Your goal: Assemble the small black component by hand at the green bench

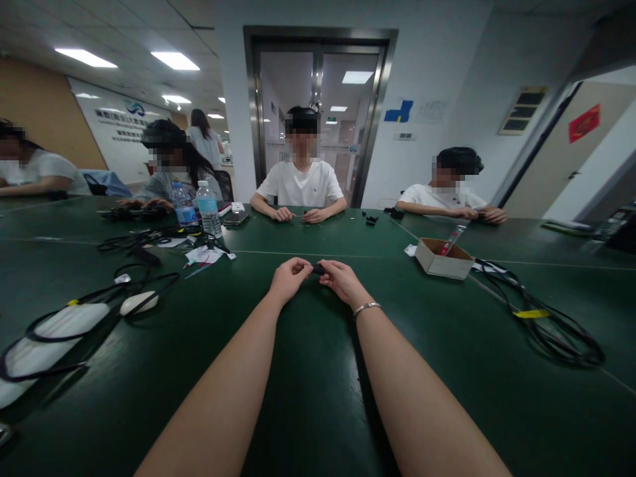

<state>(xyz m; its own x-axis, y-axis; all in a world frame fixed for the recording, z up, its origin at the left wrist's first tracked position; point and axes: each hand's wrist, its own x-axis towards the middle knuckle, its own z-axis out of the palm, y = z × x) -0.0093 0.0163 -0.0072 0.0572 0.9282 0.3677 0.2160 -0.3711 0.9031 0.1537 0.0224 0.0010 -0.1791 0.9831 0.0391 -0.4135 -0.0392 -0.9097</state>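
Between my two hands is a small black piece (pixel 318 269), held just over the green table (pixel 318 358); its exact kind is too small to tell. The thumb and fingers of my left hand (pixel 291 278) pinch its left end. My right hand (pixel 342 279), with a silver bracelet at the wrist, grips the right end in the same way. Fingers cover most of the piece, so only its short dark middle shows.
Right of my hands stands an open cardboard box (pixel 444 260) beside a coiled black cable (pixel 541 324). To the left lie a white keyboard (pixel 64 331), a white mouse (pixel 140 303), tangled cables and water bottles (pixel 207 211). Several people sit around the table.
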